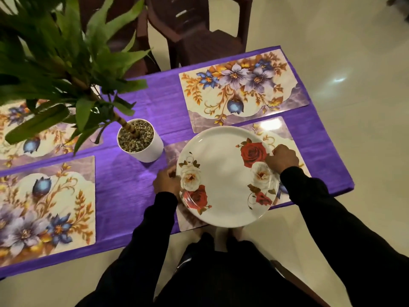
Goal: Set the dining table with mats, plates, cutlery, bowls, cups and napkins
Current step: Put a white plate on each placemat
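purple-covered desk (pixel 137 182), four floral mats, near-right mat (pixel 285 134) under white rose plate (pixel 223 176) by desk's near edge, left hand (pixel 166 181) and right hand (pixel 282 158) fingers clamped on plate rim, potted plant (pixel 139 142) mid-desk

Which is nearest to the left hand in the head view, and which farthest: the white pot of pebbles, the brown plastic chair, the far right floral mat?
From the left hand:
1. White pot of pebbles, just beyond it.
2. Far right floral mat, across the table.
3. Brown plastic chair, behind the table.

Long black sleeves (pixel 327 209) reach the wrists; dark trousers (pixel 221 273) below.
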